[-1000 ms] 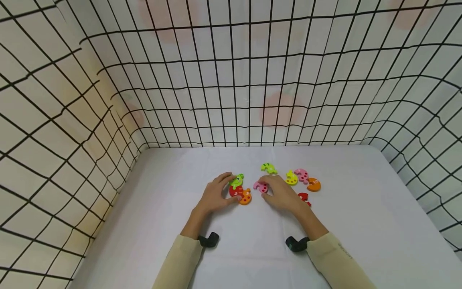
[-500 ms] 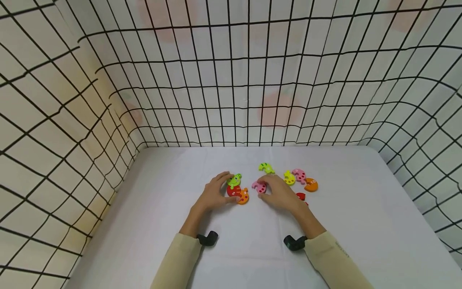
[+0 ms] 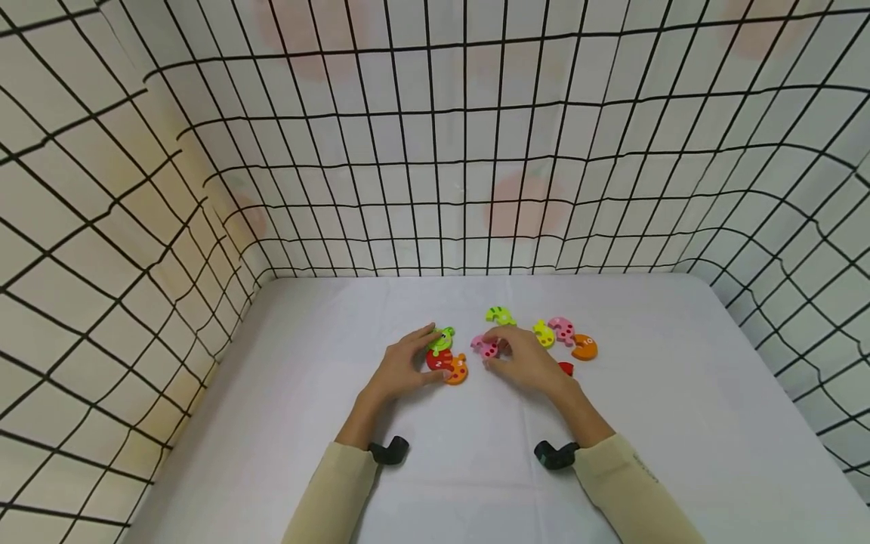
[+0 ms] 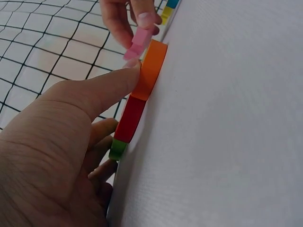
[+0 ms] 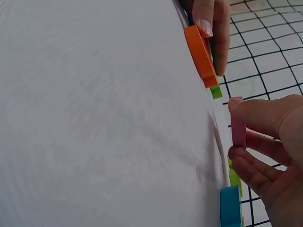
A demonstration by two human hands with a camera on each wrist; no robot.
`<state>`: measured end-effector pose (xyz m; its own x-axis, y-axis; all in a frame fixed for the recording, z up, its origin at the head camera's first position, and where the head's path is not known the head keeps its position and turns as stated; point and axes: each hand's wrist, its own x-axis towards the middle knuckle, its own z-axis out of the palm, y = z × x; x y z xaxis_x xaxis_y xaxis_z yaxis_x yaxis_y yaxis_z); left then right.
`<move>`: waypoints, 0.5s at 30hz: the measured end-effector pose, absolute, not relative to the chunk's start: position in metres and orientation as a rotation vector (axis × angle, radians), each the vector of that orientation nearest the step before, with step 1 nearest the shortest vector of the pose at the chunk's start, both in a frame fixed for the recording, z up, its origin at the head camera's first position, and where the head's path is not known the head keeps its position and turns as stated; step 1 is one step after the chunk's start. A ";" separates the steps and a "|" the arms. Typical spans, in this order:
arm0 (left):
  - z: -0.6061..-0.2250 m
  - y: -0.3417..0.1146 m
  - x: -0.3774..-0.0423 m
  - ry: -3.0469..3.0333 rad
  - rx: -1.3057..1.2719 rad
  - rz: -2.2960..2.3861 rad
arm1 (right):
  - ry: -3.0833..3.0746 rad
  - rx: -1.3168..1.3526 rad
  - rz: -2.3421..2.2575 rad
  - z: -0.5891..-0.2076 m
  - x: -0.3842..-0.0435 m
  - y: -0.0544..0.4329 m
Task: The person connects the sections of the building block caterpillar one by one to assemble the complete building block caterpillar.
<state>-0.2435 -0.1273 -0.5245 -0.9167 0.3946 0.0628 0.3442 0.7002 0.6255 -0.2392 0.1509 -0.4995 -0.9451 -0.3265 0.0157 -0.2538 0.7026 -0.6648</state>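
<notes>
My left hand [image 3: 401, 366] curls round a short row of joined puzzle pieces on the white table. Its thumb rests on the orange piece [image 3: 460, 370] with a 3, and its fingers reach the green head piece [image 3: 445, 340] with a face. Between those two lies the red piece [image 3: 438, 360] marked 2. A little to the right, my right hand [image 3: 530, 366] pinches a pink spotted puzzle piece [image 3: 484, 348] between thumb and fingers. The right wrist view shows this pink piece [image 5: 239, 130] on edge, apart from the orange one.
Loose pieces lie beyond and right of my right hand: striped green [image 3: 501, 315], yellow [image 3: 544, 334], pink [image 3: 562, 330], orange [image 3: 585, 347] and a partly covered red one [image 3: 567, 368]. A blue piece [image 5: 230, 205] shows below the right hand. Black wire mesh [image 3: 469, 181] surrounds the table.
The head view has shifted a little, so everything sits slightly further left. My right hand and wrist now cover more of the loose red piece. Both hands keep their holds.
</notes>
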 end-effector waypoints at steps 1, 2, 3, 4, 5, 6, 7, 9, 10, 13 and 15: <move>-0.524 -0.128 -0.244 2.825 0.618 1.015 | 2.801 -0.489 -1.074 -0.499 -0.239 0.150; -0.524 -0.128 -0.244 2.822 0.620 1.014 | 2.800 -0.500 -1.077 -0.499 -0.240 0.149; -0.524 -0.128 -0.244 2.820 0.623 1.013 | 2.798 -0.513 -1.081 -0.498 -0.240 0.147; -0.524 -0.128 -0.244 2.819 0.627 1.008 | 2.797 -0.525 -1.085 -0.498 -0.240 0.146; -0.524 -0.128 -0.245 2.820 0.632 1.005 | 2.795 -0.533 -1.089 -0.497 -0.241 0.145; -0.525 -0.128 -0.245 2.822 0.638 1.002 | 2.796 -0.545 -1.088 -0.497 -0.241 0.143; -0.525 -0.129 -0.245 2.824 0.642 0.998 | 2.795 -0.557 -1.089 -0.497 -0.242 0.142; -0.525 -0.129 -0.246 2.828 0.651 0.994 | 2.793 -0.577 -1.083 -0.497 -0.243 0.140; -0.526 -0.129 -0.246 2.830 0.655 0.994 | 2.793 -0.584 -1.079 -0.497 -0.243 0.139; -0.527 -0.129 -0.247 2.833 0.670 0.985 | 2.791 -0.603 -1.064 -0.497 -0.244 0.136; -0.527 -0.130 -0.247 2.832 0.669 0.975 | 2.793 -0.621 -1.052 -0.497 -0.245 0.135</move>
<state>-0.2468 -0.1297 -0.5267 -0.9024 0.4248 0.0717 0.3789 0.7036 0.6012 -0.2446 0.1347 -0.4969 -0.9129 -0.4046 0.0547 -0.3402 0.6796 -0.6499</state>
